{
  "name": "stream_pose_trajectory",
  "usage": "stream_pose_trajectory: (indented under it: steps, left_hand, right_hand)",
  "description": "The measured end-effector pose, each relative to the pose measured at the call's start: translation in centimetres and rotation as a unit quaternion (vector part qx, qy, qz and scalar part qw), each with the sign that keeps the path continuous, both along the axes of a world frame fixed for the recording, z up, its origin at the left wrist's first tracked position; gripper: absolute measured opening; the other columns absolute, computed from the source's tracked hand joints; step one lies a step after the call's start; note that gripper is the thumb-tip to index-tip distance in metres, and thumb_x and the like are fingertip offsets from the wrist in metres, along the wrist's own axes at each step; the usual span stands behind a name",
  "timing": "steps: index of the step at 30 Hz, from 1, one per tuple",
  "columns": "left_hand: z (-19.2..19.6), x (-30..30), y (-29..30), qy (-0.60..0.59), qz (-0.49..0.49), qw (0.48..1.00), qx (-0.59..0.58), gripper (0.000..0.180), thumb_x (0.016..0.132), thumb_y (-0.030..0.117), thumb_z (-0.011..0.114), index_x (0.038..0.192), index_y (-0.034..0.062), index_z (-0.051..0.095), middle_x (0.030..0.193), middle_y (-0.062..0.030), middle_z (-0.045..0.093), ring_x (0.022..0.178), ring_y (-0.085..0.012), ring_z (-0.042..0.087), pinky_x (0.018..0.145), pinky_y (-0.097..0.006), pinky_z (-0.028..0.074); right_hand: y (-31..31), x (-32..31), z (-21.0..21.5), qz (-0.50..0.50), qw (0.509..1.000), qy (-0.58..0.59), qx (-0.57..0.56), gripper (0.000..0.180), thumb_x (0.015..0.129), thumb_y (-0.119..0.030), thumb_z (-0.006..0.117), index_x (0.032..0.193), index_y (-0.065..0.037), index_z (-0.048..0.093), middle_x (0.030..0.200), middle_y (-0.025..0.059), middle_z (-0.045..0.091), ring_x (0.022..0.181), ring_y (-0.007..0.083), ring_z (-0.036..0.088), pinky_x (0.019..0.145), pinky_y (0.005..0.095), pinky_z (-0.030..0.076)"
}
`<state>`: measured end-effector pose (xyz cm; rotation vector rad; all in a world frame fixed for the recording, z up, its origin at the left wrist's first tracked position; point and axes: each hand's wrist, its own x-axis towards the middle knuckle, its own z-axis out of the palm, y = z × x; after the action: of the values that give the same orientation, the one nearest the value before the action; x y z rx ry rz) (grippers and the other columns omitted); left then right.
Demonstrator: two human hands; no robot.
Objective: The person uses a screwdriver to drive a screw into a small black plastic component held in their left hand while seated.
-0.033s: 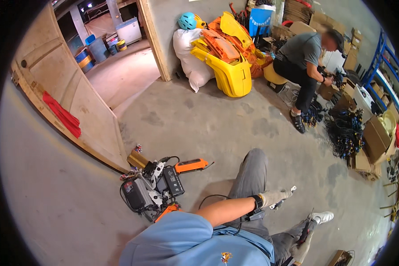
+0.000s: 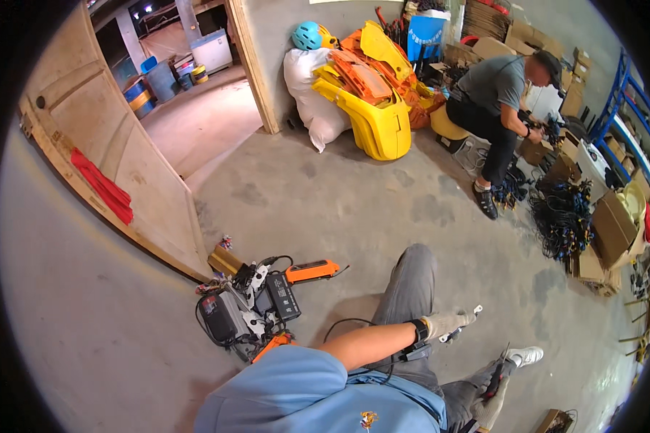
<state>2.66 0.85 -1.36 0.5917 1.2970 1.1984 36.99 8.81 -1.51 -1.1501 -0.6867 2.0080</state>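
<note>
**Concrete floor (image 2: pixel 282 224) blotched, door (image 2: pixel 123 159) standing open**

Left hand (image 2: pixel 443 324) (gloved) grips a small metal piece (image 2: pixel 477 309) beside the bent knee (image 2: pixel 415 270). Right hand (image 2: pixel 490 413), by a thin-shafted tool (image 2: pixel 496 380): grip cannot be told. Yellow plastic shell (image 2: pixel 388 130) near the wall (image 2: pixel 265 43); co-worker (image 2: pixel 492 83) seated right.

Two gloved hands: one left hand (image 2: pixel 443 325), one right hand (image 2: pixel 490 411). Two metal ends (image 2: pixel 478 310) show at the left; whether they form one piece is unclear. One red-and-black tool (image 2: pixel 495 384), one black wristband (image 2: pixel 419 330), one white shoe (image 2: pixel 526 356). Two orange casings (image 2: pixel 312 270). One seated co-worker (image 2: pixel 495 94), one dark cap (image 2: pixel 549 66). One wooden door (image 2: pixel 137 166), one red cloth (image 2: pixel 101 185), one white sack (image 2: pixel 314 101), one turquoise helmet (image 2: pixel 307 35), one blue rack (image 2: pixel 614 90). Several cardboard boxes (image 2: pixel 615 224), too overlapped to count.
</note>
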Motion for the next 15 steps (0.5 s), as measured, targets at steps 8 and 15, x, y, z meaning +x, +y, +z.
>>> stream_pose_trajectory:
  steps: [8, 15]
  left_hand:
    - [1.2, 0.5, -0.9, 0.017, -0.06, 0.998, 0.008, 0.059, 0.102, 0.065, 0.058, 0.114, 0.008, 0.067, 0.088, 0.0016, 0.058, 0.071, -0.0109, 0.054, 0.061, -0.029, 0.047]
    - [3.3, -2.3, -1.2, -0.025, -0.043, 0.998, -0.028, 0.049, 0.106, 0.055, 0.059, 0.112, 0.0067, 0.068, 0.09, -0.0045, 0.07, 0.075, -0.0135, 0.068, 0.067, -0.03, 0.058]
  right_hand:
    - [-4.8, -5.2, 6.2, 0.012, 1.0, 0.006, 0.013, 0.033, 0.108, -0.032, 0.065, 0.129, -0.007, 0.068, 0.097, -0.0029, 0.067, 0.084, 0.0077, 0.063, 0.067, 0.026, 0.055]
    - [-2.1, -4.1, 1.3, 0.153, 0.973, -0.012, 0.172, 0.038, 0.104, -0.015, 0.064, 0.14, -0.003, 0.058, 0.113, 0.008, 0.068, 0.1, 0.0185, 0.066, 0.086, 0.0355, 0.057]
